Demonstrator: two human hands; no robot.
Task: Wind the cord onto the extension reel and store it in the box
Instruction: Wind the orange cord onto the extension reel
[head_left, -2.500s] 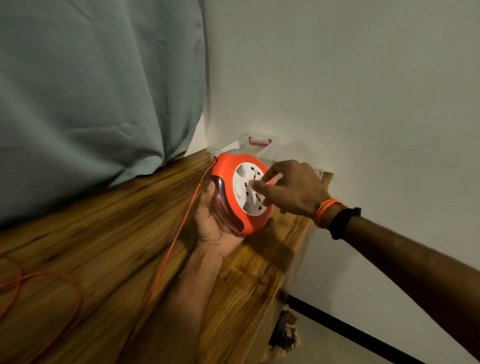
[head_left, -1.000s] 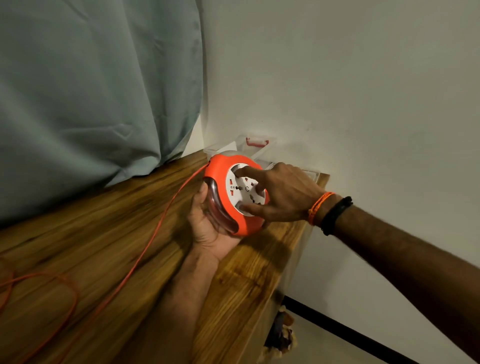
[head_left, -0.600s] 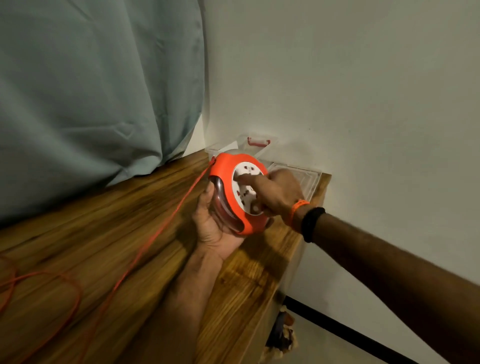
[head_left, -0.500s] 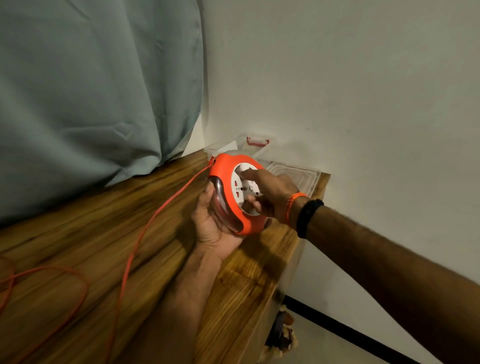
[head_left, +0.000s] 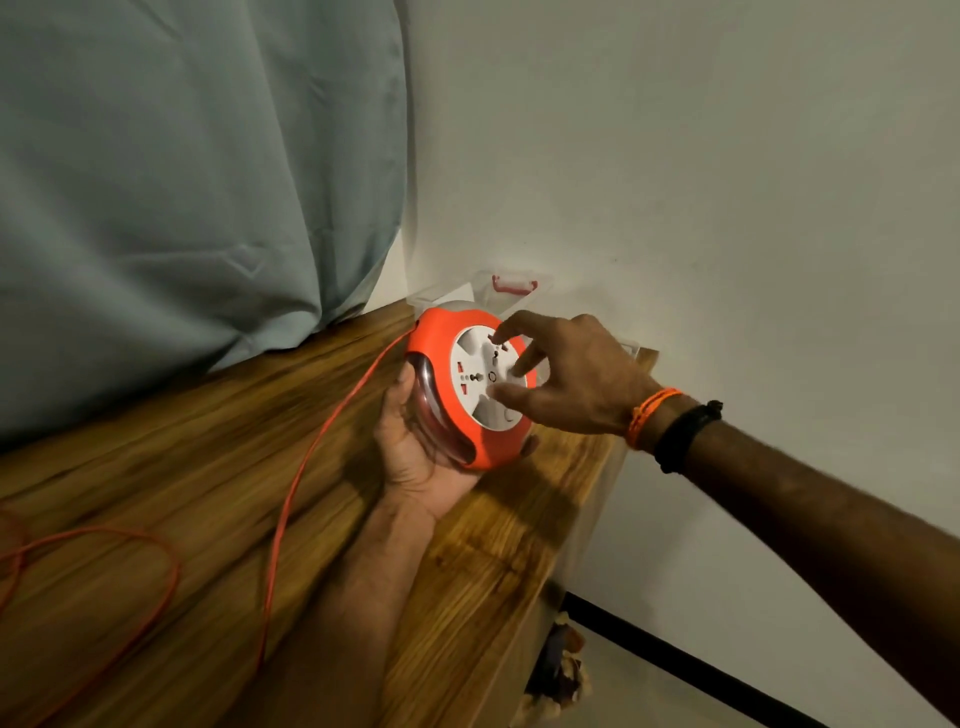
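Note:
An orange extension reel (head_left: 447, 358) with a white socket face is held upright above the wooden table (head_left: 156, 499). My left hand (head_left: 415, 457) cups it from below and behind. My right hand (head_left: 566, 379) presses its fingertips on the white face, fingers spread. An orange cord (head_left: 306, 467) runs from the reel's top left down across the table and lies in a loose loop at the left edge. A clear plastic box (head_left: 511, 288) with a red latch stands behind the reel against the wall, mostly hidden.
A grey-blue curtain (head_left: 182, 182) hangs behind the table on the left. A plain wall (head_left: 727, 182) closes the right side. The table's right edge drops to the floor, where a black baseboard strip (head_left: 675, 649) and a small cluttered object (head_left: 561, 670) lie.
My right hand has kept turning on the reel's white face, swinging from beside it to over its right side. The cord on the table has shifted and drawn toward the reel.

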